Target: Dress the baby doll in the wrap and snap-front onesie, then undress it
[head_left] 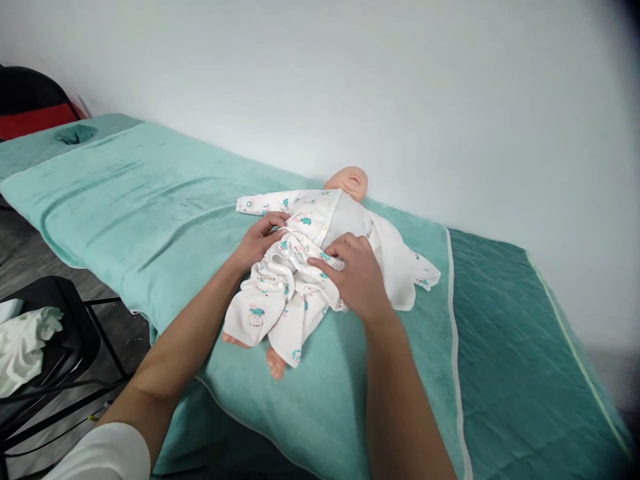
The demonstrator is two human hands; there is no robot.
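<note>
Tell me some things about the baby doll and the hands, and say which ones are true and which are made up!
1. The doll lies on its back on a teal towel. True.
2. The left hand and the right hand both grip the waist of the doll's trousers. True.
3. The doll wears shoes. False: its feet are bare.
4. The trousers are plain red. False: they are white with little printed pictures.
5. A white cloth lies on the black chair at the left. True.
</note>
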